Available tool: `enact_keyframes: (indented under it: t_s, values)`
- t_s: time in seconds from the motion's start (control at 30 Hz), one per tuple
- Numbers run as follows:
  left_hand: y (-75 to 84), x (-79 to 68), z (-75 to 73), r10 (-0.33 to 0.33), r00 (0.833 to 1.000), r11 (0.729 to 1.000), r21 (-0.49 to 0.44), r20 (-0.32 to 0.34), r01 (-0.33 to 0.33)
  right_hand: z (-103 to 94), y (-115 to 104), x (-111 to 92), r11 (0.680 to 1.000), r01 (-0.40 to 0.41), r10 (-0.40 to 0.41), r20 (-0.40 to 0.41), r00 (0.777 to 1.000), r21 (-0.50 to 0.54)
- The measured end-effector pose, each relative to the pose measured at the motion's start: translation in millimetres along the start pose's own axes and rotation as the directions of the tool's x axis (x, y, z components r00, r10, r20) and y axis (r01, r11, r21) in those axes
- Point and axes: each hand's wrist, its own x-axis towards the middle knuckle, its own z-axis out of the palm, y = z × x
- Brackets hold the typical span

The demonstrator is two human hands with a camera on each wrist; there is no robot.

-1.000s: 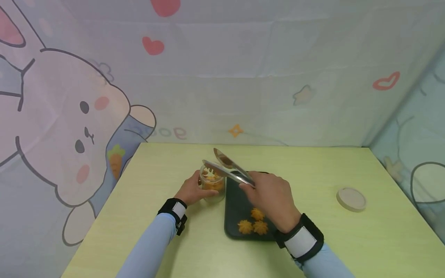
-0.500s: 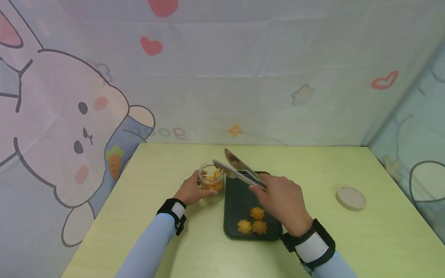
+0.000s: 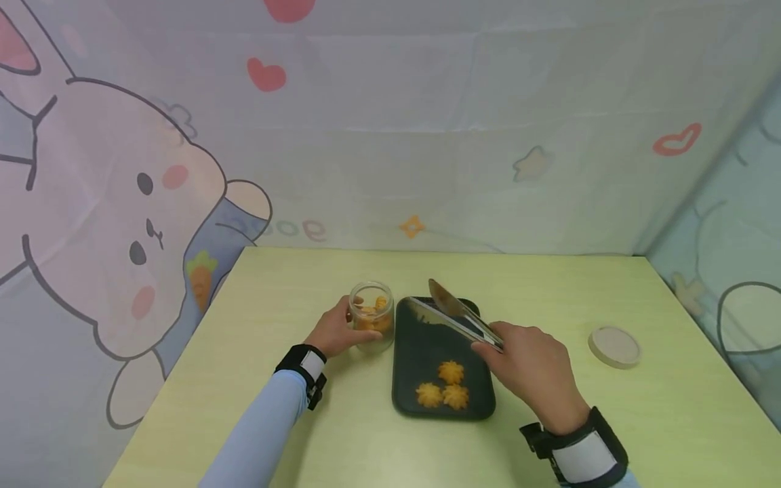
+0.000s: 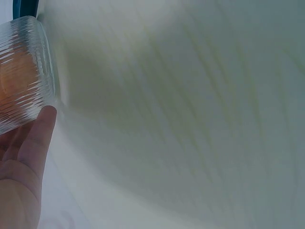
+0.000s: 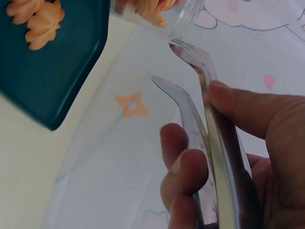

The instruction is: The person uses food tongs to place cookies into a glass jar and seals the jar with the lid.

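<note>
My left hand (image 3: 339, 331) curls round a glass jar (image 3: 373, 342) that stands at the left edge of a dark tray. Orange-brown cookies (image 3: 373, 318) lie inside the jar, whose mouth is uncovered. In the left wrist view, ribbed glass shows on the jar's wall (image 4: 40, 62). Metal tongs (image 3: 466, 322) are gripped in my right hand (image 3: 533, 366), thumb on one arm and fingers on the other. Their tips stand apart over the tray's far part, with nothing between them. On the tray (image 3: 427, 346), three flower-shaped cookies (image 3: 455, 397) sit near the front edge.
A round pale lid (image 3: 615, 347) lies on the yellowish table (image 3: 671, 407) to the right. Behind the table hangs a cloth backdrop (image 3: 390, 135) printed with a rabbit, hearts and a star.
The tongs in my right hand have moved from over the jar's mouth to the right and nearer, over the tray. My left hand and the jar have stayed in place.
</note>
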Motion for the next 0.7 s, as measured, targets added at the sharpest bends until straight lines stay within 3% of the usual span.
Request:
enact_keyframes:
  t_s: [0.47, 0.6, 0.7]
  values:
    - [4.3, -3.0, -0.4, -0.022, 1.000, 1.000, -0.006, 0.001, 0.022, -0.4, 18.8, -10.2, 0.991, -0.028, 0.058, 0.234, 0.970, -0.132]
    - [3.2, -2.1, 0.4, -0.019, 1.000, 1.000, -0.009, -0.001, 0.019, 0.7, 21.3, -10.3, 0.987, -0.046, 0.085, 0.259, 0.962, -0.152]
    - [0.1, 0.4, 1.2, -0.007, 1.000, 1.000, -0.005, -0.002, 0.007, 7.9, 25.1, -7.0, 0.987, -0.059, 0.092, 0.228, 0.969, -0.147]
